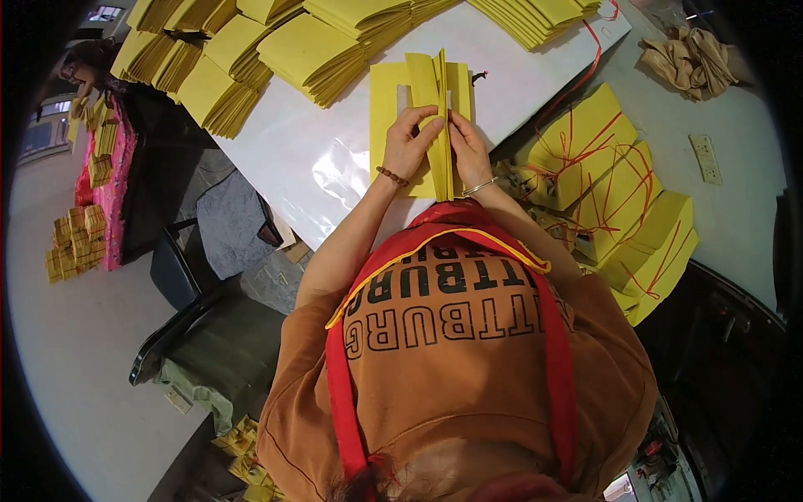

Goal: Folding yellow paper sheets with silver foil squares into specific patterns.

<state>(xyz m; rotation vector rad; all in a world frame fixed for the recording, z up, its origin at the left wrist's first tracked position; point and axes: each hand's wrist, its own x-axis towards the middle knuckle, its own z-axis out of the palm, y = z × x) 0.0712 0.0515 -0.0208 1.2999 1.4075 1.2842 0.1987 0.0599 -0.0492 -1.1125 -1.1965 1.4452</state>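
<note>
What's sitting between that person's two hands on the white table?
In the head view, an upright folded yellow paper bag stands between the left hand and right hand; both hands pinch its creased edges.

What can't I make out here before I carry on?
- Head view: the fold under the fingers; left hand and right hand cover that part of the yellow sheet.
- Head view: the yellow stacks at the top are cut off by the edge.
- Head view: the far-left boxes are too small and bent by the lens.
- Head view: the person's torso hides the table edge nearest them.
</note>
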